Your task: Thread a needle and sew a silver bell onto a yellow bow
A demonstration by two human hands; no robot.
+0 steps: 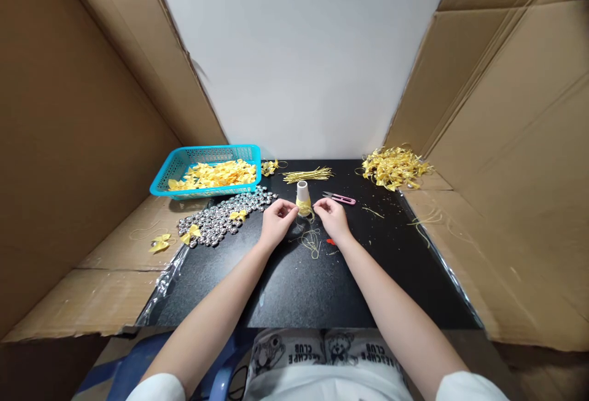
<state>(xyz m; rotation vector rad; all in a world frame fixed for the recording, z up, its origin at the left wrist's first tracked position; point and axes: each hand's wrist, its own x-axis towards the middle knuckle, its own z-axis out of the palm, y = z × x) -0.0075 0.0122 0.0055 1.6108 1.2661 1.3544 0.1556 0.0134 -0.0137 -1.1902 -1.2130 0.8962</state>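
Note:
A cone spool (302,190) wound with yellow thread (304,206) stands upright on the black table, between my two hands. On its left my left hand (278,222) is closed in a pinch, thumb and forefinger close to the thread. To the right of the spool, my right hand (333,219) also pinches; anything between its fingertips is too small to make out. Loose loops of thin thread (311,241) lie on the table just below the spool. A pair of pink thread snips (340,198) rests behind my right hand, and a small red piece (330,241) lies beside that wrist.
Yellow bows fill a blue basket (159,181) at the left. Many silver beads (214,220) lie before it, with a few bows (161,243) nearby. Gold twist ties (308,175) lie at the back, a heap of bows (393,168) back right. Cardboard walls (519,162) flank the table.

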